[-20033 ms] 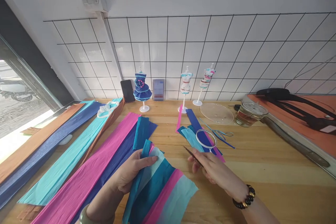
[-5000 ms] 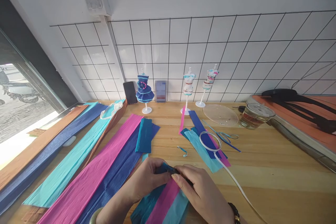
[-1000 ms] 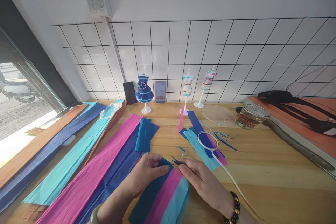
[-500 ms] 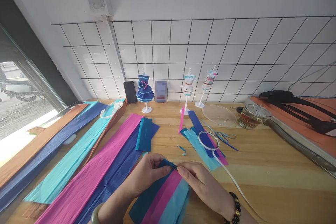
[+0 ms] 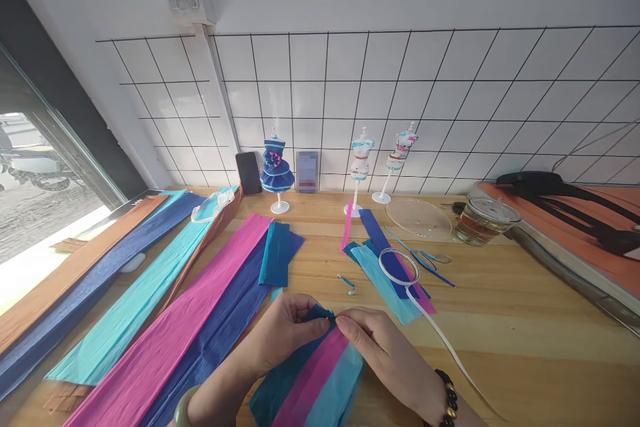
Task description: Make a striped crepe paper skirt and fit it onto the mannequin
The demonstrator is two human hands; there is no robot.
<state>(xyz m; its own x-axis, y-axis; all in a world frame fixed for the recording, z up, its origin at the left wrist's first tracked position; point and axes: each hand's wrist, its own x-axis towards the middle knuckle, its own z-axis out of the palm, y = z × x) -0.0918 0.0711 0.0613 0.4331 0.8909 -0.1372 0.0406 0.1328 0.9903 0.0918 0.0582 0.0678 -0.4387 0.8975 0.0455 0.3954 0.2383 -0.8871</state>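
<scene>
Between my hands hangs a striped piece of crepe paper (image 5: 313,380) in teal, magenta and light blue. My left hand (image 5: 290,328) pinches its gathered teal top edge between thumb and fingers. Right beside it, my right hand (image 5: 367,340) pinches the same edge, the thumbs almost meeting. The pinched folds are small and partly hidden by the fingertips. Just beyond the hands lies a small twisted blue scrap (image 5: 347,285). A white ring of tape (image 5: 399,267), its loose end trailing toward me, rests on cut blue and magenta strips to the right.
Long crepe paper strips (image 5: 175,313) cover the left side. Along the wall stand a small dress form in a blue dress (image 5: 277,170), two white dress forms (image 5: 362,163) and a phone (image 5: 249,173). A clear plastic disc (image 5: 419,218) and a glass jar (image 5: 487,219) sit at the right back.
Both hands keep their pinch on the crepe paper with only slight finger movement. The hanging striped part has shifted a little to the right, and the view has moved slightly.
</scene>
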